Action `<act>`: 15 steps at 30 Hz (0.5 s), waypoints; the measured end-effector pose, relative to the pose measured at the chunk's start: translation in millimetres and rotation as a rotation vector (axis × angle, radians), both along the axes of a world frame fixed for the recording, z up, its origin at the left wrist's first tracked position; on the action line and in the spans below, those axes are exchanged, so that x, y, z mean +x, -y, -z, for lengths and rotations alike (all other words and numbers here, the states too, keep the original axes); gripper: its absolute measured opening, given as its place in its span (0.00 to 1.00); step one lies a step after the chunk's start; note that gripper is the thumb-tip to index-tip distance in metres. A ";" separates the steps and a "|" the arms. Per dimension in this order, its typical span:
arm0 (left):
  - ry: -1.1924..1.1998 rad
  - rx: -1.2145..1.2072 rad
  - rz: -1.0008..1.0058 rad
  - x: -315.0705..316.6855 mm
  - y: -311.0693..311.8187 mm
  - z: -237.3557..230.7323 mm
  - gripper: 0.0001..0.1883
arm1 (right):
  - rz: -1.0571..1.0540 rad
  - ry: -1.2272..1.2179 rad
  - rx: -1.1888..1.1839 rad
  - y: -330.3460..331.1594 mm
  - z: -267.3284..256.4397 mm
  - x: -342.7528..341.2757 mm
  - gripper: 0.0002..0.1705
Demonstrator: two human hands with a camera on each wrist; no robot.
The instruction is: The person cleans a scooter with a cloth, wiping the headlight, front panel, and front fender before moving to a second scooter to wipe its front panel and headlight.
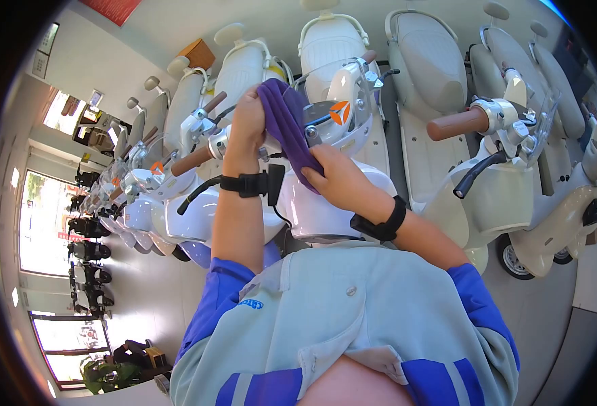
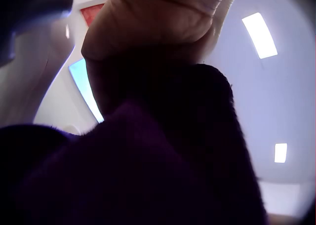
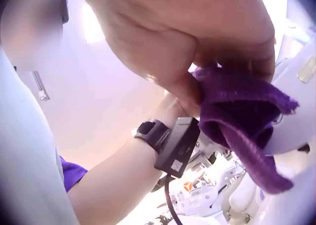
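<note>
A folded purple cloth (image 1: 283, 122) is held between both hands, in front of a white scooter's handlebar. My left hand (image 1: 248, 120) grips its upper left end. At the lower right end, my right hand (image 1: 342, 177) pinches it between thumb and fingers. In the right wrist view the cloth (image 3: 247, 121) hangs in loose folds out of the right hand (image 3: 197, 37). Dark in the left wrist view, the cloth (image 2: 148, 170) fills the lower part below the left hand (image 2: 153, 22). Behind it stands the scooter's dashboard (image 1: 320, 114) with an orange emblem.
Parked scooters stand close on both sides, one with a brown handgrip (image 1: 457, 124) at right and another brown handgrip (image 1: 191, 161) at left. A black brake lever (image 1: 197, 193) juts out near the left forearm. The white front panel (image 1: 325, 210) lies below the hands.
</note>
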State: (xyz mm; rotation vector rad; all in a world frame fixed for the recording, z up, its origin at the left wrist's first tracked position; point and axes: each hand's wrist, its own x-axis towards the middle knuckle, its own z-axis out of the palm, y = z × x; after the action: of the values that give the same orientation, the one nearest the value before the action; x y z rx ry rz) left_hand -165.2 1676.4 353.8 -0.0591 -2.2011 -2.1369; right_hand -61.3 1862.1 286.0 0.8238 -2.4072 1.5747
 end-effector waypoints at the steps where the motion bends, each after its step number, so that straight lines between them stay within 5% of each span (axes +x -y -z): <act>1: 0.058 0.137 0.024 0.4 -5.7 2.4 0.16 | -0.012 0.067 -0.061 1.0 0.1 1.8 0.12; 3: 0.175 0.408 0.070 1.8 -15.0 1.5 0.16 | -0.035 0.199 -0.187 2.6 -3.0 3.7 0.11; 9: 0.170 0.390 0.248 -20.3 9.8 31.0 0.19 | -0.024 0.132 -0.177 3.1 -15.7 0.0 0.11; 15: 0.219 0.516 -0.033 31.9 -9.0 36.9 0.20 | -0.100 0.299 -0.246 15.9 21.3 5.5 0.10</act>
State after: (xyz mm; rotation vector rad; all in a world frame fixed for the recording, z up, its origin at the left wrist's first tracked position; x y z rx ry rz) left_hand -133.3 1685.3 316.9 0.2484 -1.6487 -2.7244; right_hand -55.8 1846.2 264.8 0.7144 -2.3175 2.1165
